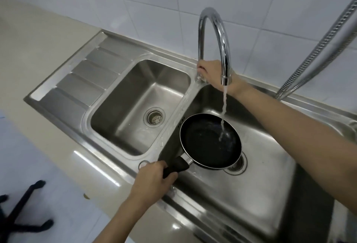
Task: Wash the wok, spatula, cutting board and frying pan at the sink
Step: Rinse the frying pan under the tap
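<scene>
A black frying pan (206, 142) hangs over the right sink basin (270, 157), tilted slightly. My left hand (154, 181) grips its black handle at the basin's front edge. Water streams from the curved chrome faucet (214, 36) into the pan's right side. My right hand (212, 72) reaches behind the spout and is closed around the faucet's base. The wok, spatula and cutting board are out of view.
The left basin (123, 111) holds only its drain strainer (154, 117). A ribbed steel drainboard (87, 72) lies left of it. A flexible metal hose (318, 45) crosses the upper right. Black chair legs (21, 210) show on the floor at the lower left.
</scene>
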Demonstrator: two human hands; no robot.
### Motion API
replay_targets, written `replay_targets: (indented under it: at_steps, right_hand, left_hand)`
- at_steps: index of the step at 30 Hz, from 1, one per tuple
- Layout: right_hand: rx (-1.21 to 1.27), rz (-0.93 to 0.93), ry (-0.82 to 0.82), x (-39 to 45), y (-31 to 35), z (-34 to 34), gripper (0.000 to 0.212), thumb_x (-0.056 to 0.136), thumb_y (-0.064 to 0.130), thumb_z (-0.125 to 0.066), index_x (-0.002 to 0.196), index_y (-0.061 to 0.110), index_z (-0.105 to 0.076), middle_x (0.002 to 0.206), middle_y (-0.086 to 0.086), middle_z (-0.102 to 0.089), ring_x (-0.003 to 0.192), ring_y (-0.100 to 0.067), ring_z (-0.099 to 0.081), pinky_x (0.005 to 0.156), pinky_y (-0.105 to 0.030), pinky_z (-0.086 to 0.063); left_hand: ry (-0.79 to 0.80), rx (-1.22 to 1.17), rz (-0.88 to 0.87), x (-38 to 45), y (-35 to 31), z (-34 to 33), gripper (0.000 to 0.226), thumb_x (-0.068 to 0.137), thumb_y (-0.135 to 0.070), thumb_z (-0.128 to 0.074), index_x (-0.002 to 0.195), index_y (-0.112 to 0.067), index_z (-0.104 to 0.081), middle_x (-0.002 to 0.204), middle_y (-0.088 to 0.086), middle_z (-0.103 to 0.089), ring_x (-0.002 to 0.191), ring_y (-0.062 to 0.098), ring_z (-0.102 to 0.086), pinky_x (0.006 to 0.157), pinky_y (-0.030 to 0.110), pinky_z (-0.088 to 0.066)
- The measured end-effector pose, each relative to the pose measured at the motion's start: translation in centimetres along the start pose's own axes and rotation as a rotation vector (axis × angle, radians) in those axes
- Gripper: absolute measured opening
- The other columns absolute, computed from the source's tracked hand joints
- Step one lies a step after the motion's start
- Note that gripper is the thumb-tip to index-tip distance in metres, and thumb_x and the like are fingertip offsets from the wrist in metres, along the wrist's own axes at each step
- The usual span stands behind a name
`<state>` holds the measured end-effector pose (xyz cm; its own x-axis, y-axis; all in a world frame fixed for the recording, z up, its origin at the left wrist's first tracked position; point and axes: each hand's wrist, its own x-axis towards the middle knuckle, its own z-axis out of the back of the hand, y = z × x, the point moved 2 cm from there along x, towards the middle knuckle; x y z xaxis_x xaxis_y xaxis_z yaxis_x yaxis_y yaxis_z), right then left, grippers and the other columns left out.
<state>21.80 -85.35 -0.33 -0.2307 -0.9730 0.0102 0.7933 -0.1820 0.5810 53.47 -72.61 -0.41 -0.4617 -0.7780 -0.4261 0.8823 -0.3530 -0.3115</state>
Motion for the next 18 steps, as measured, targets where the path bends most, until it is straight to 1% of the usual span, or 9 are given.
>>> replay_targets:
  at_steps: [2,3,4,6,9,11,14,16,18]
  right_hand:
    - [0.075,-0.025,-0.04,-0.6,0.3,1.0,0.02,0.097,0.024,-0.05,0.087,0.008,-0.056,0.069,0.006,-0.055,0.057,0.006,-0.052,0.059,-0.006,-0.038]
    - [0.083,-0.027,-0.054,-0.9,0.7,1.7,0.018,0.095,0.022,-0.052,0.088,0.007,-0.057,0.073,0.002,-0.06,0.063,0.001,-0.056,0.065,-0.016,-0.044]
    - [0.066,-0.045,-0.091,-0.8,0.9,2.0,0.018,0.094,0.023,-0.053,0.092,0.006,-0.059,0.081,-0.005,-0.064,0.072,-0.013,-0.061,0.071,-0.027,-0.048]
    - [0.017,-0.056,-0.094,-0.8,1.1,2.4,0.02,0.092,0.023,-0.054,0.099,0.006,-0.06,0.093,-0.013,-0.067,0.086,-0.029,-0.062,0.081,-0.036,-0.05]
    - [0.151,-0.098,-0.07,-2.1,1.6,2.4,0.02,0.089,0.02,-0.055,0.103,0.007,-0.06,0.099,-0.011,-0.068,0.095,-0.032,-0.062,0.089,-0.041,-0.049]
    - [0.266,-0.097,-0.076,-3.8,1.7,2.2,0.029,0.089,0.024,-0.055,0.112,0.008,-0.059,0.105,-0.009,-0.066,0.1,-0.03,-0.062,0.094,-0.042,-0.046]
    - [0.382,-0.236,-0.167,-8.9,0.6,1.8,0.035,0.094,0.022,-0.055,0.127,0.012,-0.054,0.118,0.0,-0.061,0.103,-0.01,-0.056,0.093,-0.022,-0.042]
    - [0.387,-0.311,-0.31,-13.8,-0.7,1.3,0.036,0.096,0.026,-0.054,0.13,0.014,-0.052,0.126,0.0,-0.06,0.114,-0.012,-0.056,0.097,-0.024,-0.042]
    - [0.346,-0.386,-0.405,-19.2,-1.7,0.8,0.04,0.096,0.029,-0.054,0.132,0.013,-0.051,0.132,-0.003,-0.057,0.122,-0.016,-0.053,0.104,-0.035,-0.042]
  left_hand:
    - [-0.048,0.053,-0.047,0.4,-0.3,0.0,0.024,0.091,-0.046,-0.054,0.085,-0.024,-0.056,0.079,-0.007,-0.057,0.079,0.014,-0.056,0.063,0.025,-0.038]
    - [-0.084,0.089,-0.066,0.5,-0.4,0.1,0.023,0.092,-0.047,-0.052,0.09,-0.024,-0.056,0.087,-0.007,-0.058,0.084,0.015,-0.058,0.066,0.026,-0.041]
    - [-0.117,0.116,-0.078,0.6,-0.5,0.3,0.024,0.092,-0.047,-0.051,0.094,-0.024,-0.056,0.093,-0.008,-0.059,0.088,0.015,-0.06,0.069,0.026,-0.043]
    - [-0.148,0.143,-0.086,0.9,-0.6,0.6,0.025,0.094,-0.047,-0.049,0.102,-0.024,-0.054,0.101,-0.009,-0.057,0.092,0.016,-0.061,0.073,0.029,-0.047]
    - [-0.14,0.217,-0.095,1.2,-0.6,0.9,0.027,0.095,-0.045,-0.047,0.108,-0.021,-0.048,0.107,-0.006,-0.054,0.095,0.02,-0.061,0.073,0.034,-0.048]
    - [-0.142,0.278,-0.11,1.6,-0.6,1.4,0.028,0.096,-0.044,-0.046,0.109,-0.019,-0.046,0.108,-0.003,-0.052,0.093,0.023,-0.062,0.068,0.035,-0.046]
    - [-0.232,0.302,-0.199,2.5,-0.4,2.5,0.025,0.095,-0.042,-0.051,0.101,-0.018,-0.047,0.1,-0.003,-0.053,0.082,0.024,-0.065,0.058,0.033,-0.039]
    - [-0.287,0.305,-0.299,3.1,-0.3,3.0,0.026,0.087,-0.038,-0.065,0.09,-0.017,-0.05,0.088,-0.001,-0.057,0.067,0.027,-0.065,0.049,0.032,-0.033]
    - [-0.282,0.381,-0.423,3.9,-0.6,3.2,0.036,0.069,-0.032,-0.083,0.08,-0.014,-0.054,0.073,0.001,-0.057,0.046,0.027,-0.06,0.04,0.028,-0.026]
